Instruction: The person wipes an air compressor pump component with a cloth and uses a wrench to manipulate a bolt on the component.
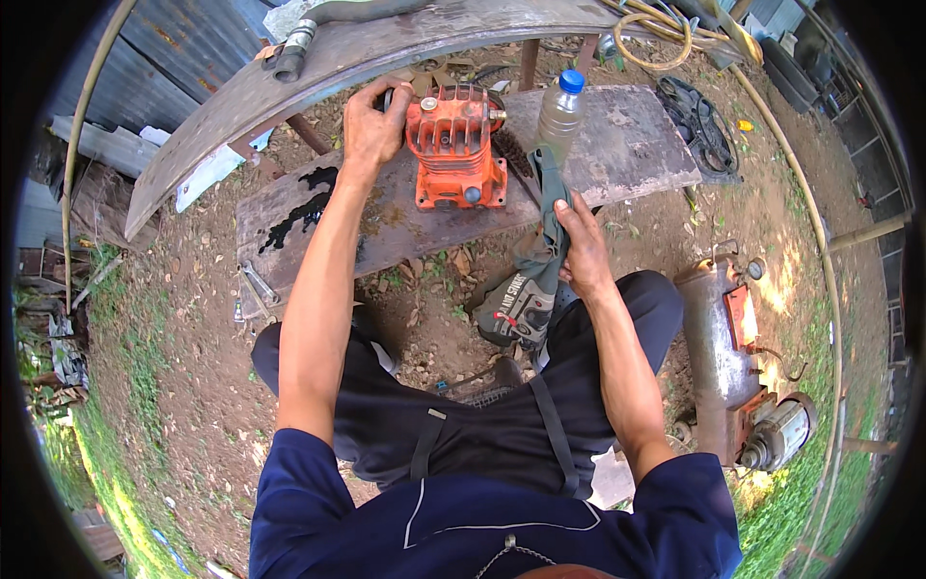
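Observation:
An orange finned compressor pump (453, 145) stands upright on a low, worn wooden bench (627, 145). My left hand (374, 127) is closed against its upper left side, fingers curled at a dark part there; their tips are partly hidden. In my right hand (584, 241) is a bunched grey-green cloth (550, 207), gripped at the bench's front edge. Its printed lower end hangs down between my knees. Just beyond the cloth stands a clear plastic bottle (559, 116) with a blue cap, holding some liquid.
Wrenches (258, 285) lie at the bench's left end, near a dark wet stain (299, 217). A longer plank table (386, 43) curves behind, carrying a hose (357, 12). On the ground at right lies a metal air tank (714, 347) with a motor (779, 429).

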A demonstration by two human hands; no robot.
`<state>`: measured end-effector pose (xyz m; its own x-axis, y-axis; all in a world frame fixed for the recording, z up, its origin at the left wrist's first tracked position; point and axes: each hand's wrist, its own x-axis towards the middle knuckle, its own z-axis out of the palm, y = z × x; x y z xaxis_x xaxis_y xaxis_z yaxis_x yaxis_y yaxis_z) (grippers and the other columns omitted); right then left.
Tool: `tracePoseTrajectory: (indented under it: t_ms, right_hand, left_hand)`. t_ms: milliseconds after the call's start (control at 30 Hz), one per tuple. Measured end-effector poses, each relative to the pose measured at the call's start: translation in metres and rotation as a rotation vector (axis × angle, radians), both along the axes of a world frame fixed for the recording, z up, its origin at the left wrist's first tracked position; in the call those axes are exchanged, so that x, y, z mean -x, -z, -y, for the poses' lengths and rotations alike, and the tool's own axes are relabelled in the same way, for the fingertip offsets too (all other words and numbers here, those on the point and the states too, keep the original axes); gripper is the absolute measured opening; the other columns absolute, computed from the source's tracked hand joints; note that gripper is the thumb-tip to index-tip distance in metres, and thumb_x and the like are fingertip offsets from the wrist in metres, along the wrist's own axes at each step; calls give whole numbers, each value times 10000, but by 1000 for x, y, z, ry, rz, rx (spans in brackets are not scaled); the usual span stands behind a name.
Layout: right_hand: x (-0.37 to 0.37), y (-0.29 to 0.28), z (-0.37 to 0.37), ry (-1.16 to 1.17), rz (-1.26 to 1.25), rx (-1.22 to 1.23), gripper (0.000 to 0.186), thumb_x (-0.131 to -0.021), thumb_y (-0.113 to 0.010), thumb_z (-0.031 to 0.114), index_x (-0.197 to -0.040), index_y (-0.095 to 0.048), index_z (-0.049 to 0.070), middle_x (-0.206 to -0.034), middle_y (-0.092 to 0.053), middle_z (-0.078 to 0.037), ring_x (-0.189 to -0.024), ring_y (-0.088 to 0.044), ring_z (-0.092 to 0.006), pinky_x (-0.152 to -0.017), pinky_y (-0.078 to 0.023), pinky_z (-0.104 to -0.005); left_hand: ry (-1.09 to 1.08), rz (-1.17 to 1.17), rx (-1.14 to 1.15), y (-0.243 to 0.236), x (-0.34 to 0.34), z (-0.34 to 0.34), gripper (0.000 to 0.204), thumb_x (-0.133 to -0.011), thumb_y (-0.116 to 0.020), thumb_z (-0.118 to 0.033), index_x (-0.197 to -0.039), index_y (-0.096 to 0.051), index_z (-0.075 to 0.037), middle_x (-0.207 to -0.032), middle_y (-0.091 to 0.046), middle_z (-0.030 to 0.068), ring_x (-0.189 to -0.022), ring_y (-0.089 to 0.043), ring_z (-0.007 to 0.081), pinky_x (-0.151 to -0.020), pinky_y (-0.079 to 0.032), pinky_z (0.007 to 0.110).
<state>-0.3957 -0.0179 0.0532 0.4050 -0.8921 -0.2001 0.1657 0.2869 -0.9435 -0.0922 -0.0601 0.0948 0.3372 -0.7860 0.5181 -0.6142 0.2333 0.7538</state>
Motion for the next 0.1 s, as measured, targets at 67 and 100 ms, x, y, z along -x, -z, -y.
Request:
tracePoseTrajectory:
  t_ms: [67,100]
  right_hand:
    - [2,1,2,-9,4,-4,336,-980,-483,328,-1257,-507,139,-657,-540,54,-358,-367,-24,-306,-223,-205]
    - [4,3,3,-15,8,-6,338,-981,-482,333,-1263,-505,147,-656,-539,54,-359,-369,-24,-305,-222,-204]
  left_hand:
    - [-25,7,-32,-1,1,-1,296,-899,-559,-270,-904,-663,7,-849,-681,92,-810,-602,156,-792,-461,297]
    - [-37,9,-47,-2,1,-1,304,-899,-563,-282,-914,-670,2,-859,-686,93,-814,-602,155,-796,-461,297]
